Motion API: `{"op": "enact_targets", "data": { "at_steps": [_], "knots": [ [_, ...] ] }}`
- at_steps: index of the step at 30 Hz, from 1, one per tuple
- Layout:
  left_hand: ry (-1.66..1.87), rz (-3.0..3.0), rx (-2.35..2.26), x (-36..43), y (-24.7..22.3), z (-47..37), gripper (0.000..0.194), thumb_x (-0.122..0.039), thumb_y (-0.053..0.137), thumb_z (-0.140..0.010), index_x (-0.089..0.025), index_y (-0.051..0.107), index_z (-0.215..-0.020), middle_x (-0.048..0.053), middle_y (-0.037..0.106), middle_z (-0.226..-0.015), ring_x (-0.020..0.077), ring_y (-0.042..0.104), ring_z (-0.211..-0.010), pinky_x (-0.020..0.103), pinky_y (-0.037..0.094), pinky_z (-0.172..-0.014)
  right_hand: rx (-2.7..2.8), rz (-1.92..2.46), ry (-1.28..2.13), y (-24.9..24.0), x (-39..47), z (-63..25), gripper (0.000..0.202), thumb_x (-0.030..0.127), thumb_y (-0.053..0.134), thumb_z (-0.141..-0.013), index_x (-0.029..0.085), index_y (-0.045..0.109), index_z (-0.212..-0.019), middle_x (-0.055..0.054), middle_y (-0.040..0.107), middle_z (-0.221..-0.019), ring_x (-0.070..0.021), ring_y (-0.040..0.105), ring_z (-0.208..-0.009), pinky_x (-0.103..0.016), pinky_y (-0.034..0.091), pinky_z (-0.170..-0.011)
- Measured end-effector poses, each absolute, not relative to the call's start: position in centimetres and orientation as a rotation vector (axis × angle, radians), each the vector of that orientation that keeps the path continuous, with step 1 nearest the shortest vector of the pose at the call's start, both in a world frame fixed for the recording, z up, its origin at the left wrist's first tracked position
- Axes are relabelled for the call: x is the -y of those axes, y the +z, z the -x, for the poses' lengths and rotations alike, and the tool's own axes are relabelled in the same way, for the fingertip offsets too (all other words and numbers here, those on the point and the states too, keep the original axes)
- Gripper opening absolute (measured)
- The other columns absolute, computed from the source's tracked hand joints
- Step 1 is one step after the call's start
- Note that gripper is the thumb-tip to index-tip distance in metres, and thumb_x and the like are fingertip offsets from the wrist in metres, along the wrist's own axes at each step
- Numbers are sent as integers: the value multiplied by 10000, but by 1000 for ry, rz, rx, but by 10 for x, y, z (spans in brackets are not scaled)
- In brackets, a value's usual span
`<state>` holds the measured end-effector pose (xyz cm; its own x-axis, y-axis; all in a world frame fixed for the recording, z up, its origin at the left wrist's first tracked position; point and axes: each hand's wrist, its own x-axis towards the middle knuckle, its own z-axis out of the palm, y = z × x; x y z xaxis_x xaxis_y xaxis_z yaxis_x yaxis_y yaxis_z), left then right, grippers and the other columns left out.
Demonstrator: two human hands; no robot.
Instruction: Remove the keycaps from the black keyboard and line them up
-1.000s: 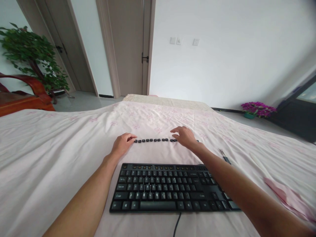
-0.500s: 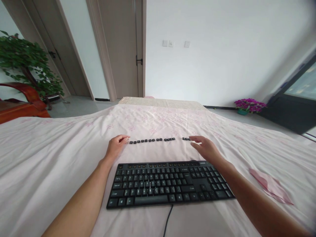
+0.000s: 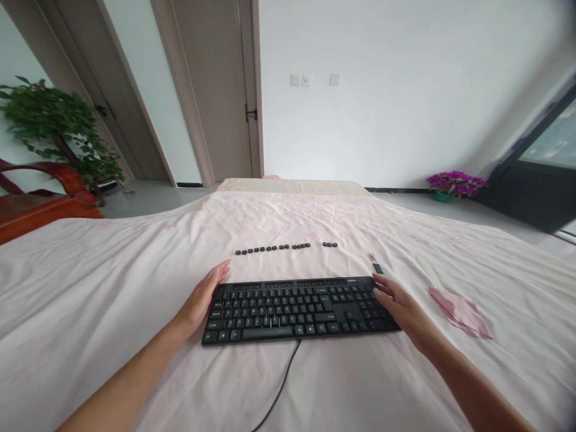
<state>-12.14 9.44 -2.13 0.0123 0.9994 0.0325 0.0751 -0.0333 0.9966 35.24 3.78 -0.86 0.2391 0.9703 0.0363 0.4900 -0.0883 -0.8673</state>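
Note:
A black keyboard (image 3: 270, 331) lies on the pink-white cloth in front of me, with bare slots in its top row. My left hand (image 3: 204, 295) is at the keyboard's left edge, fingers stretched forward and apparently touching its side. At the upper right corner rests my right hand (image 3: 396, 300), thumb and fingers apart over the number pad's edge. Beyond the keyboard, several loose black keycaps (image 3: 269, 248) form a line, and a short group of keycaps (image 3: 330, 245) sits to its right. A small tool with a black handle and metal wire prongs (image 3: 377, 267) lies just past my right fingertips.
A folded pink cloth (image 3: 463, 313) lies to the right on the floral bed cover (image 3: 135, 270). The keyboard's cable (image 3: 281, 387) runs toward me. Farther off are a wooden chair (image 3: 49, 207), a leafy plant (image 3: 58, 120) and purple flowers (image 3: 455, 185).
My right hand has left the short group of keycaps and come back to the keyboard's right corner. My left hand has drawn back from the line's left end to the keyboard's side.

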Motion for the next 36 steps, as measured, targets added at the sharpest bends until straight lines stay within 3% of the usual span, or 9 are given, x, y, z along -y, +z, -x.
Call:
{"op": "enact_targets", "data": {
  "at_steps": [5,12,15,18,21,25,29,36],
  "knots": [
    [1283,-1083,-1150,-73,-20,114,635,-636,325,-901,-270,450,-1404,93,508,-1405,240,379,-1369,447,197,-1173,1336,1706,709,-12,-34,-339,564,516,540,-832,237,515,-1322,-94,544,-1366,-292,493,-1273,-486,369,-1082],
    [1415,-967,-1062,-74,-21,113,651,-634,377,-888,-213,490,-1371,105,522,-1393,240,407,-1347,434,202,-1181,1440,1715,763,3,-36,-363,461,412,520,-867,173,585,-1256,-95,680,-1153,-252,651,-1031,-376,505,-897],
    [1454,-943,-1079,-72,-24,111,655,-618,414,-881,-191,480,-1374,119,530,-1380,241,443,-1321,431,235,-1173,1486,1971,425,9,-44,-388,353,301,513,-857,168,666,-1147,-89,708,-1045,-241,661,-957,-366,480,-885],
    [1492,-963,-1113,-72,-28,110,665,-602,454,-869,-156,488,-1361,143,555,-1345,250,485,-1282,442,272,-1157,1695,2022,144,13,-53,-402,340,250,478,-875,220,674,-1151,-78,662,-1133,-216,648,-946,-335,461,-870],
    [1531,-1032,-1142,-72,-31,109,643,-573,518,-844,-128,538,-1308,152,593,-1295,258,523,-1243,439,318,-1135,1844,2069,80,16,-60,-399,370,337,462,-909,237,626,-1226,-95,616,-1179,-221,648,-916,-328,463,-802],
    [1541,-1117,-1175,-70,-35,110,588,-544,563,-827,-128,592,-1241,140,619,-1262,262,544,-1219,436,357,-1114,1906,2295,72,17,-72,-390,517,397,476,-899,220,460,-1384,-146,581,-1206,-292,629,-977,-372,458,-765],
    [1547,-1113,-1180,-71,-39,112,576,-546,591,-808,-117,617,-1193,143,632,-1241,266,567,-1188,457,361,-1107,1971,2378,125,12,-84,-388,579,286,490,-879,201,360,-1437,-174,572,-1224,-312,614,-1021,-393,444,-803],
    [1545,-1142,-1201,-73,-41,114,547,-547,565,-834,-125,622,-1177,138,628,-1249,261,565,-1188,453,359,-1103,2009,2290,186,10,-89,-393,602,71,494,-781,205,478,-1367,-148,631,-1138,-274,627,-987,-353,445,-804]
  ]
}}
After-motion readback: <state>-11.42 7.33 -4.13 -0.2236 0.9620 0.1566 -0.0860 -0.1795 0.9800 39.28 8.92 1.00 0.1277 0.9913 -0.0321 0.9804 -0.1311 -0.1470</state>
